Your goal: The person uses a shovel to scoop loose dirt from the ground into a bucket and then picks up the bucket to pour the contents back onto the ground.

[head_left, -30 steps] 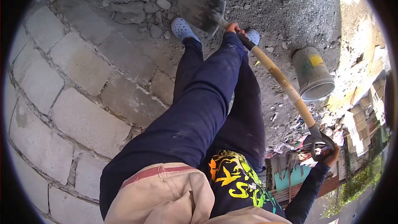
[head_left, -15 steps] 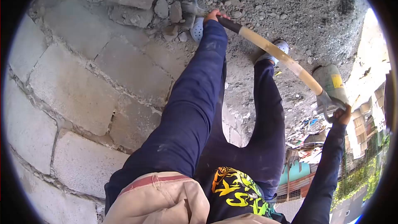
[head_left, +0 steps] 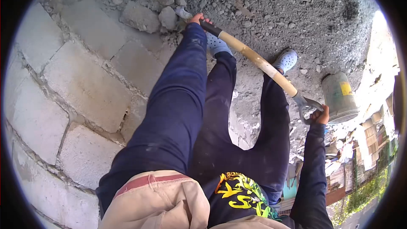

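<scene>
A shovel with a pale wooden shaft (head_left: 258,59) slants across in front of my legs. My left hand (head_left: 196,18) is wrapped round the dark lower end of its shaft, by the rubble. At the other end, my right hand (head_left: 321,115) grips the grey D-shaped handle (head_left: 303,104). Only a small piece of metal near the blade (head_left: 183,13) shows past my left hand; most of the blade is out of sight. Broken concrete chunks (head_left: 140,18) lie just left of that end.
A concrete block wall (head_left: 85,97) fills the left side. My feet, in light blue clogs (head_left: 286,60), stand on gravelly ground (head_left: 263,4). A grey bucket (head_left: 339,95) with a yellow label is near my right hand. Scattered debris lies beyond it.
Both hands have moved left with the shovel, the right hand most. The blade, visible before beside the rubble, is now mostly hidden. The concrete chunks near it have shifted in view.
</scene>
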The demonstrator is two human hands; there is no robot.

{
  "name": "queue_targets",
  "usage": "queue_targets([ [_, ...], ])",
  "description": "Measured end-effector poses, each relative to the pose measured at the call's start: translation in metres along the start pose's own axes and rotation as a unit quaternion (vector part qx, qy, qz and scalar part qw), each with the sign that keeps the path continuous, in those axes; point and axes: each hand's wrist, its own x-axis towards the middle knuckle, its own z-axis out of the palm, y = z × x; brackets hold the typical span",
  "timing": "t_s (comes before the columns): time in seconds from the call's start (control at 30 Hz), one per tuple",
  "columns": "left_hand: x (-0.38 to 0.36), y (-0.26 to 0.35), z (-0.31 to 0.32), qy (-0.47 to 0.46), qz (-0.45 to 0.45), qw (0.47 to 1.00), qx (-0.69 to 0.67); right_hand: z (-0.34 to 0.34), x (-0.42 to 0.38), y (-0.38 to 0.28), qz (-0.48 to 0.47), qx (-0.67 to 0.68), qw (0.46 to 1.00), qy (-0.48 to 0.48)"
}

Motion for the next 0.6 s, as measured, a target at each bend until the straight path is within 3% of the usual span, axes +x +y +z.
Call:
queue_targets([
  [0.17,-0.014,-0.011,-0.019,0.001,0.049,0.999,0.020,-0.005,0.001,-0.006,0.033,-0.034,0.998,-0.039],
  [0.27,-0.067,-0.021,-0.042,0.049,0.069,0.996,0.026,-0.044,0.014,0.030,0.102,-0.015,0.993,-0.064],
  [0.3,-0.067,-0.029,-0.061,-0.014,0.087,0.996,0.015,-0.060,0.015,0.044,0.115,-0.019,0.991,-0.067],
  [0.33,-0.093,-0.030,-0.061,0.008,0.083,0.995,0.057,-0.081,0.022,0.061,0.132,-0.007,0.989,-0.071],
  [0.6,-0.300,-0.073,-0.050,-0.060,0.047,0.997,0.007,-0.251,-0.074,0.056,0.009,0.086,0.996,-0.005],
])
